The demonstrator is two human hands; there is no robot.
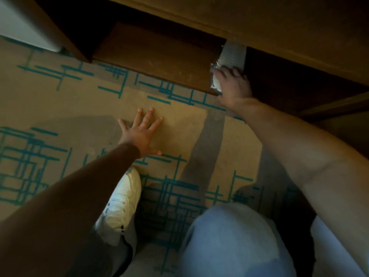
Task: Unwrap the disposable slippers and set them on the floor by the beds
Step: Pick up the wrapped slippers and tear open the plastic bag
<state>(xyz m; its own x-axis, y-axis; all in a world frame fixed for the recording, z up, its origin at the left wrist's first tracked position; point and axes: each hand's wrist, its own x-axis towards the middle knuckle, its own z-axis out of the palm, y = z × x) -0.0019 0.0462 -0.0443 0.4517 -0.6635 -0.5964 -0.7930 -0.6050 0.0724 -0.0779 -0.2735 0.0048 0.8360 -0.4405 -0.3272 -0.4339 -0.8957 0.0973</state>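
Carpet (60, 108), right hand (233, 86) on slippers (232, 54)

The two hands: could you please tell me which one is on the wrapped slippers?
The right hand rests on the white wrapped slippers at the wooden shelf's edge; the left hand is spread open above the carpet, holding nothing.

This looks like a hotel bedroom. Beneath the spread fingers (151, 116) of the left hand lies a tan carpet (50, 100) crossed with teal line patterns, the sort laid in guest rooms. Just beyond the fingers stands dark wooden furniture (159, 52) with a low open shelf, and far left of them something white (22, 23), perhaps bedding.
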